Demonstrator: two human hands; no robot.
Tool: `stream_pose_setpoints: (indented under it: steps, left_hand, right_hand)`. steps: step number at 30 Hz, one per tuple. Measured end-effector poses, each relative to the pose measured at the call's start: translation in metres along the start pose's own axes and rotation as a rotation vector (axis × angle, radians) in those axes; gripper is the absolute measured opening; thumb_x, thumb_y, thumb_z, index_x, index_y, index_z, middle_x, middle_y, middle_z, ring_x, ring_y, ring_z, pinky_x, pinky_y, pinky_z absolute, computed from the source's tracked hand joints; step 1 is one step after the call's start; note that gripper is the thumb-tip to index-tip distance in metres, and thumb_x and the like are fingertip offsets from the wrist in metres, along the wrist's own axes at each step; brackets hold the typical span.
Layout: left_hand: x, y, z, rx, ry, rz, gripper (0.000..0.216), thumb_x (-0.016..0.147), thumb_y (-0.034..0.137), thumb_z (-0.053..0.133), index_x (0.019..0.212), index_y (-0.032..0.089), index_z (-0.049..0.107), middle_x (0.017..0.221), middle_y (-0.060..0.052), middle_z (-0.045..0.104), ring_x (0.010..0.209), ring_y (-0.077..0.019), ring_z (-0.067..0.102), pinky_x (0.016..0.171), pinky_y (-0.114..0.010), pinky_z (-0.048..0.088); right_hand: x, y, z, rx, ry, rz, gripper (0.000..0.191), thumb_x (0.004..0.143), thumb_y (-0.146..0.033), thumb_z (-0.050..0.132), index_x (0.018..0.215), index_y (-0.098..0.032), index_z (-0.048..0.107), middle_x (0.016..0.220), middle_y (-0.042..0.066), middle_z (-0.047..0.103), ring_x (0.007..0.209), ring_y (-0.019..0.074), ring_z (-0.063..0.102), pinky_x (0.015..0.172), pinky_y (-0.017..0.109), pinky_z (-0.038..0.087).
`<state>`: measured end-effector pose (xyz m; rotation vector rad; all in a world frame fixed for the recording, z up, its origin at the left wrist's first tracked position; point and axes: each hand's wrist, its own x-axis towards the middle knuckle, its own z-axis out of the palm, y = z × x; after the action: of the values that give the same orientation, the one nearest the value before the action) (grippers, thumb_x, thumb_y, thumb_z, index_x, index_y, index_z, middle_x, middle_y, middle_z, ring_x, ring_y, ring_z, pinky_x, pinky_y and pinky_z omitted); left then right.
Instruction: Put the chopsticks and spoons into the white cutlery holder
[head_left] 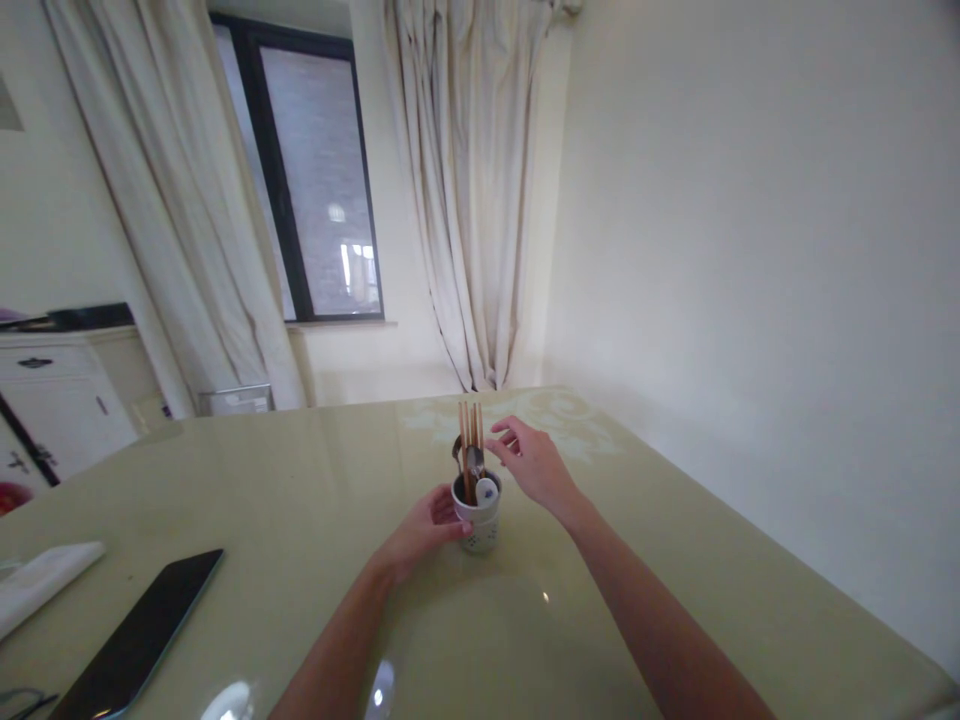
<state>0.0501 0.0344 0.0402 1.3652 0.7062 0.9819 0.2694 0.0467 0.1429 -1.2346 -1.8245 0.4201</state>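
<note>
A pale cup with small dark marks (481,534) stands upright on the table (315,490). My left hand (429,525) is wrapped round its left side, thumb in front below the rim. Several wooden chopsticks (471,425) rise from the cup. With them are a metal spoon (475,460), a darker spoon (456,452) at the left, and what looks like a white ceramic spoon (487,491) at the front. Just right of the chopstick tops hovers my right hand (529,458), fingers loosely bent and apart, with nothing visible in them.
At the table's left lie a black tablet-like slab (142,630) and a white object (49,580), with a dark cable (26,700) below. A plain wall (750,250) runs along the right side. Behind are curtains (480,180), a window (322,180) and a white cabinet (64,400).
</note>
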Motion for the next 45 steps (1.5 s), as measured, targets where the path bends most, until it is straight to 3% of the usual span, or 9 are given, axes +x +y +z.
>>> stream_pose_setpoints:
  steps: [3, 7, 14, 23, 29, 34, 38, 41, 45]
  left_hand:
    - [-0.002, -0.009, 0.000, 0.005, 0.070, 0.014, 0.067, 0.068, 0.048, 0.095, 0.123, 0.019, 0.071, 0.132, -0.018, 0.074, 0.125, -0.0357, 0.068, 0.115, -0.054, 0.045]
    - [-0.001, -0.012, 0.002, 0.033, 0.115, 0.028, 0.064, 0.063, 0.048, 0.098, 0.114, 0.019, 0.074, 0.121, -0.015, 0.079, 0.117, -0.0338, 0.073, 0.110, -0.052, 0.051]
    - [0.001, -0.024, 0.003, 0.130, 0.135, 0.111, 0.064, 0.062, 0.042, 0.098, 0.116, 0.019, 0.074, 0.128, -0.016, 0.076, 0.121, -0.0356, 0.071, 0.110, -0.053, 0.053]
    - [-0.001, -0.036, 0.000, 0.420, 0.203, 0.080, 0.074, 0.071, 0.043, 0.088, 0.137, 0.022, 0.062, 0.135, -0.017, 0.071, 0.122, -0.0308, 0.068, 0.111, -0.053, 0.051]
    - [-0.003, -0.034, 0.001, 0.507, 0.235, 0.094, 0.059, 0.079, 0.047, 0.079, 0.130, 0.021, 0.064, 0.125, -0.016, 0.074, 0.112, -0.0277, 0.072, 0.106, -0.049, 0.054]
    - [-0.006, -0.035, 0.002, 0.544, 0.239, 0.105, 0.053, 0.083, 0.046, 0.075, 0.128, 0.020, 0.063, 0.121, -0.014, 0.076, 0.108, -0.0256, 0.072, 0.105, -0.047, 0.055]
    - [-0.008, -0.035, 0.003, 0.572, 0.224, 0.103, 0.052, 0.084, 0.044, 0.074, 0.128, 0.020, 0.063, 0.122, -0.015, 0.076, 0.110, -0.0253, 0.072, 0.106, -0.046, 0.054]
    - [-0.007, -0.035, 0.004, 0.571, 0.238, 0.101, 0.051, 0.084, 0.047, 0.073, 0.126, 0.020, 0.064, 0.120, -0.015, 0.076, 0.108, -0.0260, 0.072, 0.104, -0.046, 0.055]
    - [-0.008, -0.035, 0.009, 0.635, 0.242, 0.110, 0.040, 0.091, 0.049, 0.067, 0.119, 0.021, 0.066, 0.118, -0.013, 0.076, 0.109, -0.0263, 0.072, 0.104, -0.045, 0.055]
  right_hand:
    - [-0.020, 0.025, 0.007, 0.094, 0.005, 0.035, 0.038, 0.091, -0.048, 0.073, 0.114, -0.019, 0.068, 0.096, 0.008, 0.077, 0.080, 0.0215, 0.073, 0.074, 0.034, 0.057]
    - [-0.051, 0.050, 0.043, 0.217, -0.020, 0.155, 0.091, 0.066, -0.047, 0.093, 0.142, -0.021, 0.052, 0.135, 0.016, 0.067, 0.114, 0.0322, 0.071, 0.087, 0.043, 0.059]
    - [-0.064, 0.043, 0.070, 0.238, 0.001, 0.039, 0.061, 0.072, -0.036, 0.089, 0.124, -0.022, 0.059, 0.113, 0.007, 0.077, 0.101, 0.0276, 0.073, 0.093, 0.042, 0.056]
    - [-0.052, 0.102, 0.024, -0.012, 0.265, 0.194, 0.054, 0.075, -0.044, 0.081, 0.119, -0.021, 0.060, 0.109, 0.011, 0.079, 0.098, 0.0302, 0.076, 0.086, 0.043, 0.059]
    - [-0.043, 0.138, -0.011, -0.082, 0.411, 0.281, 0.053, 0.075, -0.049, 0.074, 0.117, -0.019, 0.060, 0.108, 0.016, 0.077, 0.096, 0.0356, 0.075, 0.083, 0.049, 0.058]
    - [-0.043, 0.152, -0.016, -0.096, 0.459, 0.330, 0.061, 0.076, -0.054, 0.071, 0.122, -0.017, 0.059, 0.110, 0.016, 0.076, 0.098, 0.0343, 0.074, 0.086, 0.047, 0.057]
    - [-0.042, 0.149, -0.015, -0.126, 0.519, 0.369, 0.085, 0.070, -0.059, 0.076, 0.137, -0.012, 0.052, 0.131, 0.025, 0.068, 0.121, 0.0421, 0.065, 0.100, 0.056, 0.051]
    - [-0.045, 0.132, -0.014, -0.226, 0.708, 0.277, 0.103, 0.071, -0.064, 0.078, 0.150, -0.008, 0.041, 0.151, 0.032, 0.051, 0.140, 0.0487, 0.048, 0.111, 0.066, 0.038]
    - [-0.057, 0.099, 0.004, -0.233, 0.694, -0.078, 0.070, 0.094, -0.056, 0.065, 0.148, -0.017, 0.046, 0.145, 0.022, 0.058, 0.137, 0.0393, 0.052, 0.114, 0.061, 0.037]
